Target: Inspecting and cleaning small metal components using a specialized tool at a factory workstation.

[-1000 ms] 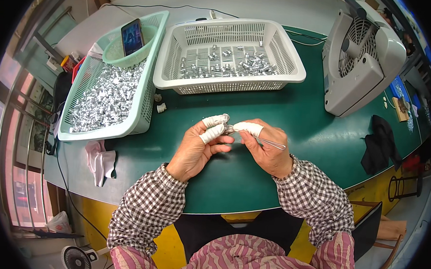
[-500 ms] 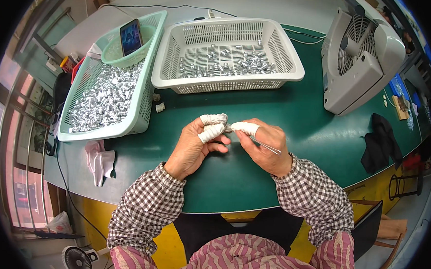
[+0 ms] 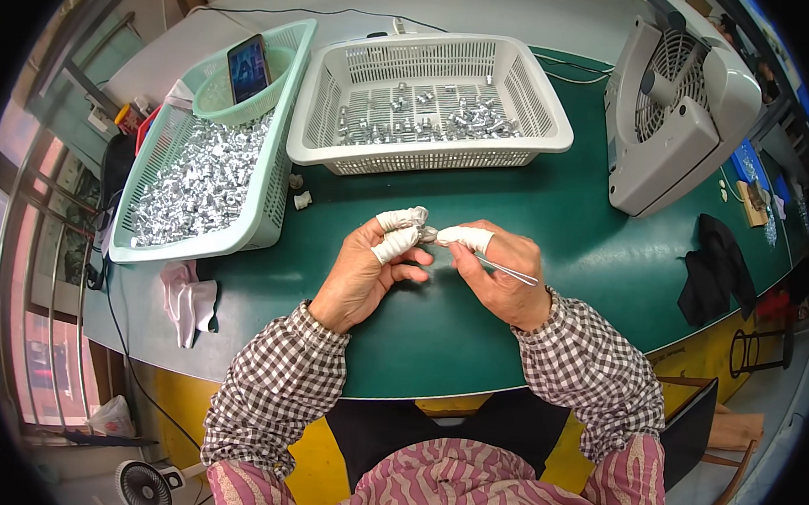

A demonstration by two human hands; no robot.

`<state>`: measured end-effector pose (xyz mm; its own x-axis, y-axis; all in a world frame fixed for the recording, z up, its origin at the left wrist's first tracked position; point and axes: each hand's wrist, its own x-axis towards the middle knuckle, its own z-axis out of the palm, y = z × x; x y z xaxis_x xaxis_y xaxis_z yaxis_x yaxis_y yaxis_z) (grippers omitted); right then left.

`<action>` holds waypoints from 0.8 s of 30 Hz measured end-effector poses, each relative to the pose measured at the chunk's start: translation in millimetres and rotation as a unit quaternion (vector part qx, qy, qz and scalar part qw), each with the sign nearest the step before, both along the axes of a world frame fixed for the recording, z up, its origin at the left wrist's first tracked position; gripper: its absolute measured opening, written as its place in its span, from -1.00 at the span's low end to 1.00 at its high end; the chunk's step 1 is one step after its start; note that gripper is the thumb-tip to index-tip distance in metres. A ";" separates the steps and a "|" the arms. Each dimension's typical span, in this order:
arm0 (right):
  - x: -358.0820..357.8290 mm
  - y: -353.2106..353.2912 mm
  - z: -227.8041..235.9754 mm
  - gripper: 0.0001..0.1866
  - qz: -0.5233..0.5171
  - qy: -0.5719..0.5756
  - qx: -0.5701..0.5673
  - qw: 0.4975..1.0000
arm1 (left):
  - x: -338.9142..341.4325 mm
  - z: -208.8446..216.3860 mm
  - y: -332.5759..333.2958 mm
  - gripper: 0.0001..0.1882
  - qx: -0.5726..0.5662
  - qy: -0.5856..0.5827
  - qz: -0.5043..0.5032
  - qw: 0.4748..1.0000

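Note:
Above the green tabletop (image 3: 400, 344), my left hand (image 3: 372, 269) pinches a small silvery metal part (image 3: 428, 235) between thumb and forefinger, both wrapped in white tape. My right hand (image 3: 504, 271) comes up against the same part from the right, its forefinger also taped. A thin metal tweezers-like tool (image 3: 513, 273) lies in the right hand's grip, its rounded end sticking out toward the wrist. The fingers hide the tool's working end and most of the part.
A pale green basket (image 3: 275, 186) full of silvery parts stands left, with a bowl (image 3: 220, 115) and phone (image 3: 248, 69) in it. A white basket (image 3: 427, 162) with fewer parts is ahead. Nearby are a grey fan (image 3: 676, 130), pink cloth (image 3: 187, 301) and black cloth (image 3: 716, 269).
My right hand has shifted slightly right, and the gap between the fingertips of both hands has widened a little, showing more of the metal part. The left hand keeps its pinch.

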<state>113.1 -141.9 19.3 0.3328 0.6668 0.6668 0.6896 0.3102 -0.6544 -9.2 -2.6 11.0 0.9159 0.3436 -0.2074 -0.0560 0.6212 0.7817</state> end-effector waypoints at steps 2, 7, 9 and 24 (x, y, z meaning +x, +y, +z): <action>-0.4 -0.5 -0.5 -0.90 -0.003 -0.002 0.005 1.000 | 0.5 -0.4 -1.5 -0.70 0.006 0.011 -0.003 1.000; 0.9 -1.0 -2.2 -0.88 -0.008 -0.020 -0.007 1.000 | 0.6 -1.2 -1.3 -0.74 0.002 0.006 -0.001 1.000; 0.2 -0.9 -2.4 -0.88 -0.007 -0.041 0.000 0.999 | -0.9 -1.3 -1.1 -0.74 0.003 -0.002 -0.002 1.000; -2.1 0.3 -13.4 -0.93 0.003 -0.085 -0.018 0.996 | 3.7 0.0 -10.5 -0.68 0.014 0.001 0.028 0.999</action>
<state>111.0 -141.6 5.9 0.2133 0.6923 0.6894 0.7899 0.2930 -0.5387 -5.5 -13.1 11.0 0.8944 0.4007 -0.1989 -0.0889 0.5948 0.7989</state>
